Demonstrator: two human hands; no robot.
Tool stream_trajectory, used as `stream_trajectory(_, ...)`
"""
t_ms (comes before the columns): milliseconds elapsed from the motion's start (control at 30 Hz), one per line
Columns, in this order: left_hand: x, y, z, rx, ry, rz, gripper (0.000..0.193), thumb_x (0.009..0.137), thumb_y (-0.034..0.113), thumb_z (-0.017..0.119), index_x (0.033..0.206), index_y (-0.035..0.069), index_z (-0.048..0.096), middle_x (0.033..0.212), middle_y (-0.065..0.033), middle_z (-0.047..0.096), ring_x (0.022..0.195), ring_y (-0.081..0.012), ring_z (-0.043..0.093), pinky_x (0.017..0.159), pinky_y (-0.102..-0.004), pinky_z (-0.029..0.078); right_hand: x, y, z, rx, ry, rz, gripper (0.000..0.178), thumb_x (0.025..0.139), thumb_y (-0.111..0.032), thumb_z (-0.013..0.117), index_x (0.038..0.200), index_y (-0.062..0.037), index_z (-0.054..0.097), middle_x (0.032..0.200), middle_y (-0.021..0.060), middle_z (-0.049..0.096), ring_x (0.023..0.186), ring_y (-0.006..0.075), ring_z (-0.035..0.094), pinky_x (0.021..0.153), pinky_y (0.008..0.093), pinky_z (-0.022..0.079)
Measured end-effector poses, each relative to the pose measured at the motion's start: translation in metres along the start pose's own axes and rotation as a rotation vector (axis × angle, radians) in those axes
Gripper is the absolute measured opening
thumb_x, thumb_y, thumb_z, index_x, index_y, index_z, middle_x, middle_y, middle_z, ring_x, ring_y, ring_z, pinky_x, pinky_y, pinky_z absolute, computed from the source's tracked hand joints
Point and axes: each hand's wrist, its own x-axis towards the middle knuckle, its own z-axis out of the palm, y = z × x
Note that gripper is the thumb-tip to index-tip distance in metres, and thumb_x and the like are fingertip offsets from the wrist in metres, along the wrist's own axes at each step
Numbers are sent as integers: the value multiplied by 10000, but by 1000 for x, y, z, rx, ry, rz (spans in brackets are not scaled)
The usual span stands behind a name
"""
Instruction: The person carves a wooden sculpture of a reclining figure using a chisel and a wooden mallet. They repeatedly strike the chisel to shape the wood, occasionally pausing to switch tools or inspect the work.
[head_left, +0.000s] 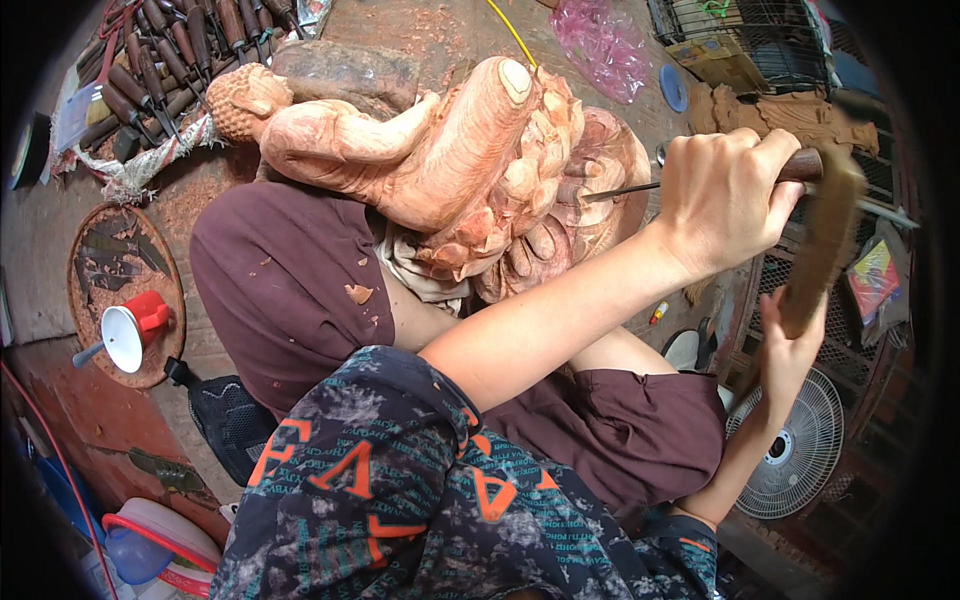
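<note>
A carved wooden statue (400,165) with a curly-haired head lies on its side across the work surface, its petal-carved base at the right. My left hand (725,190) is closed around a chisel (630,189). The handle's end sticks out past my thumb, and the blade's tip meets the carved base. To the right, my right hand (795,335) grips a wooden mallet (825,235), blurred at its upper end, close to the butt of the chisel handle. Pale cloth (425,275) shows between the statue and my leg.
Many wood-handled carving tools (150,70) lie at the far left. A round tray (82,240) holds a red and white cup (122,338). A fan (785,440) stands low at the right. Pink plastic (605,45), a blue lid (673,88) and a wire cage (745,40) are at the far right.
</note>
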Motion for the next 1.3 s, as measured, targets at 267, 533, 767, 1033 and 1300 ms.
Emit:
stream_trajectory(267, -9, 9, -12, -104, 49, 72, 253, 724, 240, 741, 937, 128, 663, 675, -91, 645, 582, -291, 646, 502, -395, 490, -5, 8, 1, 87, 98, -57, 625, 862, 35, 653, 1432, -59, 413, 877, 2, 538, 729, 73, 495, 680, 214, 423)
stream_trajectory(533, -3, 8, -10, -39, 65, 68, 246, 713, 231, 742, 923, 126, 668, 657, -95, 628, 561, -291, 635, 481, -388, 480, -10, 6, -3, 13, 66, -85, 664, 853, 54, 651, 1451, -26, 375, 877, 17, 531, 735, 71, 492, 715, 212, 426)
stream_trajectory(767, -9, 8, -14, -152, 72, 118, 232, 709, 218, 723, 921, 142, 667, 620, -60, 599, 537, -263, 620, 473, -367, 476, -18, -1, -2, 75, 50, -62, 464, 847, 43, 669, 1279, -17, 509, 897, 13, 547, 773, 90, 524, 710, 222, 449)
stream_trajectory(1033, -22, 8, -25, -244, 38, 223, 283, 651, 166, 749, 919, 142, 661, 624, -29, 575, 525, -222, 598, 462, -340, 469, -39, -4, -6, -131, 118, -172, 525, 869, 54, 647, 1352, 34, 444, 902, 28, 521, 782, 95, 482, 761, 220, 415)
stream_trajectory(1300, -37, 8, -41, -254, -37, 306, 344, 587, 251, 758, 898, 166, 640, 624, -15, 525, 530, -209, 593, 455, -340, 458, -62, 5, -16, -242, 61, -190, 467, 873, 33, 664, 1306, 39, 490, 952, 59, 575, 859, 111, 546, 798, 255, 454)
